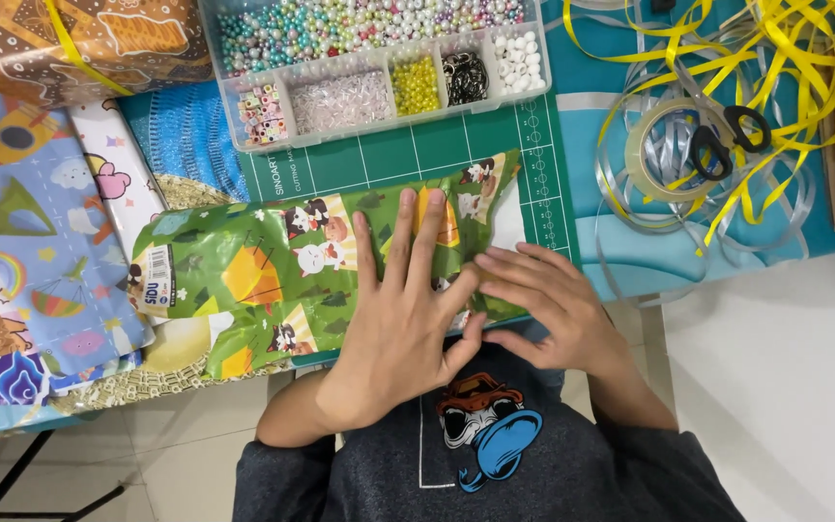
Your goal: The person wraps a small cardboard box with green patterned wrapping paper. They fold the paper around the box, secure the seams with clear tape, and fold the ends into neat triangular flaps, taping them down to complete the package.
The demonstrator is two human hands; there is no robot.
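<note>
A parcel wrapped in green cartoon-animal gift paper (263,275) lies across the green cutting mat (408,155) at the table's near edge. My left hand (400,309) lies flat on the parcel's middle, fingers spread and pointing away from me. My right hand (543,304) presses its fingertips on the parcel's right end, next to the left hand. Neither hand grips anything.
A clear bead organiser (379,68) stands behind the mat. Sheets of patterned wrapping paper (31,232) lie at the left. At the right are a tape roll (664,150), black-handled scissors (727,135) and tangled yellow and silver ribbon (775,58). White floor shows at the lower right.
</note>
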